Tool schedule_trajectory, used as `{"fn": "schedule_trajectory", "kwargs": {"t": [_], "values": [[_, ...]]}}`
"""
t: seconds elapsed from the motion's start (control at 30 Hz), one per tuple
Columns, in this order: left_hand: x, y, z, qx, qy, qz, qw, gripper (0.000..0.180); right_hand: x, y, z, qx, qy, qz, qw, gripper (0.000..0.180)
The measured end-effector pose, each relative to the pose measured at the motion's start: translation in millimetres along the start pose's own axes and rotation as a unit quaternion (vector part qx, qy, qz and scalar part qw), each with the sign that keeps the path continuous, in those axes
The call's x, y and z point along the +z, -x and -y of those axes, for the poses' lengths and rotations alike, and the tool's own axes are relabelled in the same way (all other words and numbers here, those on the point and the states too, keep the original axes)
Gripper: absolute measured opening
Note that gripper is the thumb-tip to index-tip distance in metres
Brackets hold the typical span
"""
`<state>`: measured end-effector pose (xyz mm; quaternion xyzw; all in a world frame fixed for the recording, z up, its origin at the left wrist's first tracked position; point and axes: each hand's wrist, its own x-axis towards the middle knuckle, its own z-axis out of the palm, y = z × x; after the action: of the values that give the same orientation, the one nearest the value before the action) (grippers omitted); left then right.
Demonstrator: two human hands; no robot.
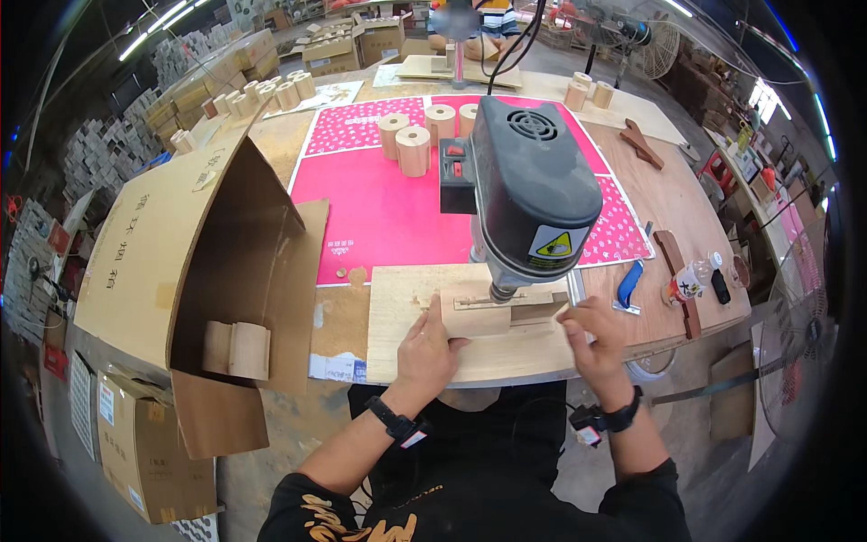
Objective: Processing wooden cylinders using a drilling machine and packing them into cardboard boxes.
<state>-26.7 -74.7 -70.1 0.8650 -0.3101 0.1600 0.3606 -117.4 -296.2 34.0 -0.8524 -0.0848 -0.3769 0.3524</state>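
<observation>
A grey bench drill (533,185) stands over a pale plywood base board (406,348) at the table's near edge. Under its spindle lies a small light wooden block (474,316) against a wooden stop piece (540,312). My left hand (424,348) grips the block's left end, with the thumb on its side. Just to the right of the stop piece, my right hand (591,334) rests on the board, fingers curled; I cannot see anything in it. Both wrists carry black bands.
Short wooden cylinders (414,149) stand on a pink sheet (388,217) behind the drill. An open cardboard box (203,253) on the left holds wooden blocks (237,350). On the right lie a blue-handled tool (629,285), a small bottle (688,285) and dark wood pieces (641,143).
</observation>
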Motion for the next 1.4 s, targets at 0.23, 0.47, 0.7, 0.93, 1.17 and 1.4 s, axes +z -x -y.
{"fn": "schedule_trajectory", "kwargs": {"t": [0.23,0.47,0.7,0.93,1.17,1.4], "values": [[-1.8,-2.2,-3.8,0.001,-0.008,0.002,1.000,0.082,-3.9,-2.5,-10.2,-0.115,0.037,-0.005,0.993,0.010],[15.0,-4.1,-26.1,-0.022,0.002,0.017,1.000,0.083,-26.4,-132.4,15.6,0.137,-0.011,-0.047,0.989,0.032],[26.4,-5.4,-32.9,-0.024,0.004,0.022,0.999,0.084,-18.6,-37.9,9.5,-0.071,0.051,-0.084,0.993,0.007],[18.2,-9.2,-37.5,-0.040,0.034,0.054,0.997,0.087,15.8,10.2,-26.8,-0.116,0.064,-0.057,0.990,0.009],[-25.7,-53.6,-24.6,-0.138,0.050,0.191,0.971,0.100,-34.3,-73.6,-0.3,0.137,-0.122,-0.027,0.983,0.020],[-44.1,-88.3,-1.5,-0.180,0.260,0.496,0.809,0.069,-10.1,-48.6,-45.6,0.036,0.026,0.168,0.985,0.024]]}}
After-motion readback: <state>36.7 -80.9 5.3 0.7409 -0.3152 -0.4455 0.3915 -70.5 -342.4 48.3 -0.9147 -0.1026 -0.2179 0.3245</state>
